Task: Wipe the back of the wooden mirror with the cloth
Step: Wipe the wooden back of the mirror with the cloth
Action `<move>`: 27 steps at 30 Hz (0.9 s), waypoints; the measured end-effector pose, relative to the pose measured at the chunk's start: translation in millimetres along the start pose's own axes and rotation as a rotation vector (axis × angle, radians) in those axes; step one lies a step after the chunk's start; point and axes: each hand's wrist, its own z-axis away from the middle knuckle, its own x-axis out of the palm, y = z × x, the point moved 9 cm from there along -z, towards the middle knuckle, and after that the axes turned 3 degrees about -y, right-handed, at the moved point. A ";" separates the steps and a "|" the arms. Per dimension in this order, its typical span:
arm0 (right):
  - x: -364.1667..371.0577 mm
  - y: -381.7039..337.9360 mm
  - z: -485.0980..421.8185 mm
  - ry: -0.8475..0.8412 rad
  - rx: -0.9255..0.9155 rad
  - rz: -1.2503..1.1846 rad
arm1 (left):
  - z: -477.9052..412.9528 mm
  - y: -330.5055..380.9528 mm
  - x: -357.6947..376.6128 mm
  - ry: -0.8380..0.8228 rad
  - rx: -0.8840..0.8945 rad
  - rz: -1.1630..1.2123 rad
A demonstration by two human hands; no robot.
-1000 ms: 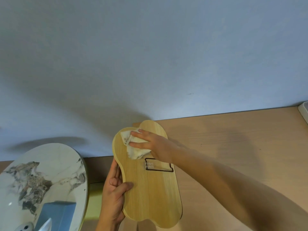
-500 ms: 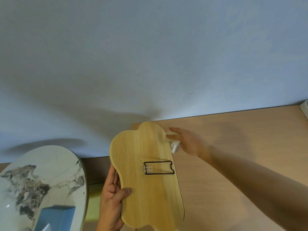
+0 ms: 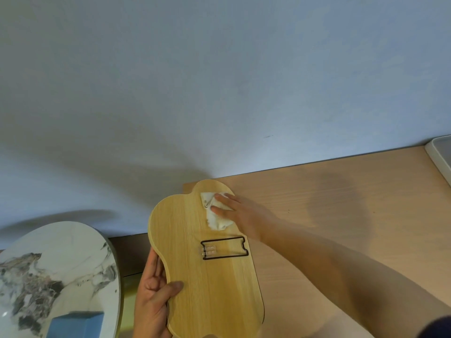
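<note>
A: Where is the wooden mirror [image 3: 207, 264] now?

B: Back side up over the surface [image 3: 341, 215], at 6 o'clock. The left hand [image 3: 153, 303] grips its edge at 8 o'clock, fingers closed on it.

A: And the cloth [image 3: 216, 213]?

B: At 12 o'clock on the back, pressed under the right hand [image 3: 244, 215], fingers flat. The wiping is in progress, I think; next, a stroke toward the black wire stand [image 3: 224, 247].

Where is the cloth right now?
In the head view, the cloth lies on the mirror's upper right, pressed under the right hand, above the black wire stand.
</note>
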 end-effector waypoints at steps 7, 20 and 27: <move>-3.7 55.9 22.1 -0.202 0.349 -0.100 | 4.3 4.0 11.1 -0.021 -0.010 0.020; 25.5 -80.7 77.7 0.328 -0.024 -0.409 | 4.7 0.6 22.4 -0.132 0.005 0.074; 63.6 -28.5 92.9 0.160 0.127 -0.143 | 3.1 0.2 17.7 -0.087 0.000 0.028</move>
